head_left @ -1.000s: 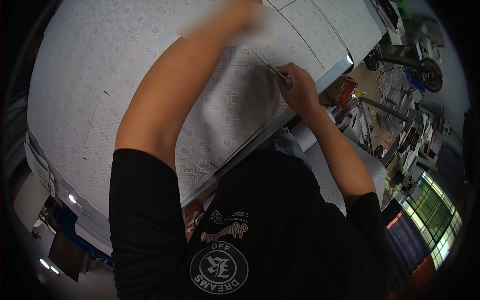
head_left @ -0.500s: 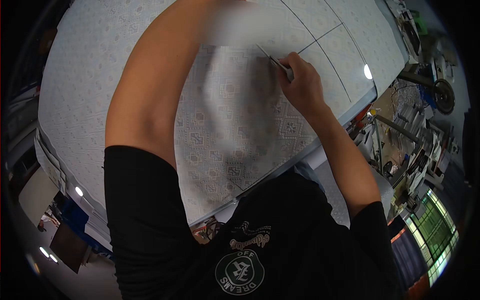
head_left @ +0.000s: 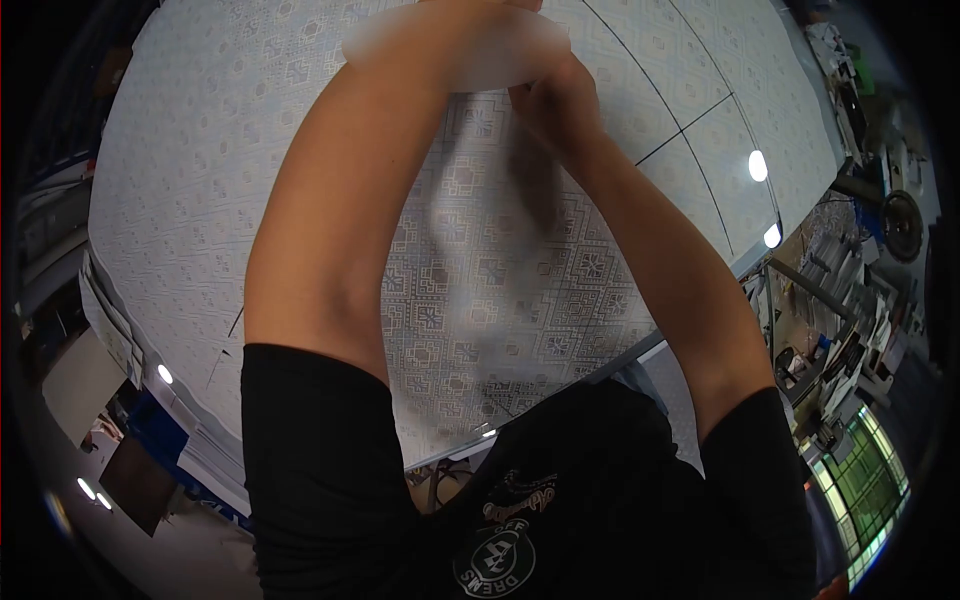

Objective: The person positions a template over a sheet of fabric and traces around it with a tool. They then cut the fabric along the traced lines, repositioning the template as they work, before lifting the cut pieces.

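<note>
A pale cloth [head_left: 490,270] with geometric patterns lies over the table under both arms, with dark lines drawn on its right part. My left arm reaches across it to the top edge, where only a bit of my left hand [head_left: 525,4] shows; its fingers are hidden by a blurred patch and the frame edge. My right hand [head_left: 562,98] is closed low over the cloth, close to my left forearm. Whatever it holds is hidden now.
The table's near edge [head_left: 600,372] runs diagonally in front of my body. Cluttered shelving and stacked items [head_left: 850,310] stand at the right, beside a round dark wheel [head_left: 902,226]. Layered sheets [head_left: 112,315] hang at the left edge, above a blue object [head_left: 157,428].
My right hand has moved up and left toward my left forearm, and the thin tool in it has gone out of sight. The view has shifted, so the cloth's lines appear lower and further right.
</note>
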The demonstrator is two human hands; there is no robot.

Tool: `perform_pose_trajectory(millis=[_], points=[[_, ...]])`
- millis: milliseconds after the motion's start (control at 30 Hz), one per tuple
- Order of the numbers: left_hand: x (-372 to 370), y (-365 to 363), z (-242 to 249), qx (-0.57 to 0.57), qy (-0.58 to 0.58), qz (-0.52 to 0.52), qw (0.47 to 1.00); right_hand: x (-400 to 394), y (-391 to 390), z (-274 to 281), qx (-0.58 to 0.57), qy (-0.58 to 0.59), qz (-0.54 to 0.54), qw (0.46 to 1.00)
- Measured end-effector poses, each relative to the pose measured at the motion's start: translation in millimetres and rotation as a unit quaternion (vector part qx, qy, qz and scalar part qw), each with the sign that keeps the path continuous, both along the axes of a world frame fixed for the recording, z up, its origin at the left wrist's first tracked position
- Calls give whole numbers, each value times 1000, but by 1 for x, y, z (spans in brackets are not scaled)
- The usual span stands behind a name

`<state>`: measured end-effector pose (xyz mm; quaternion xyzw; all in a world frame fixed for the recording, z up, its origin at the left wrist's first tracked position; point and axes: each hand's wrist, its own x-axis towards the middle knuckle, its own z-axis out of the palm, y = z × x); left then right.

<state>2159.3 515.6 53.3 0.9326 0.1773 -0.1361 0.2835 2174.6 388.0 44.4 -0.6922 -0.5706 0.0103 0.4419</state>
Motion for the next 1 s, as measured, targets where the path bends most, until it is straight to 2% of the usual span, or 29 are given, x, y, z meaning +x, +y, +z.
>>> perform_pose_trajectory(millis=[167, 267, 300, 333, 367, 400, 467, 500, 600, 700, 833, 967, 1000], points=[[-1, 2, 25, -11, -10, 14, 1000, 1, -8, -2, -21, 51, 6, 998], [-16, 21, 47, 11, -5, 36, 999, 0, -49, 26, -76, 139, -10, 987], [-14, 44, 34, 23, -2, 48, 999, 2, -71, 28, -80, 158, -13, 984], [-21, 40, 33, 40, -32, 86, 995, 12, -99, 21, -82, 159, 7, 984], [-24, 29, 24, 57, -64, 123, 989, 25, -129, 16, -103, 58, 4, 993], [-30, 17, 21, 91, -97, 155, 979, 38, -157, 11, -70, 3, 13, 997], [-43, -13, 17, 121, -167, 220, 953, 55, -211, 19, -137, -56, -7, 989], [-51, -29, 14, 119, -202, 254, 938, 60, -233, 24, -165, -60, -11, 984], [-79, -93, 7, 152, -241, 258, 923, 72, -272, 21, -188, -58, -2, 980], [-102, -169, -1, 186, -228, 263, 919, 77, -277, 13, -208, -46, 43, 976], [-127, -265, 6, 121, -197, 300, 926, 67, -261, 14, -239, -22, 117, 964], [-128, -334, 15, 103, -158, 333, 924, 66, -245, 3, -209, -37, 183, 960], [-126, -343, 16, 128, -148, 355, 914, 68, -240, -1, -207, -44, 186, 959]])
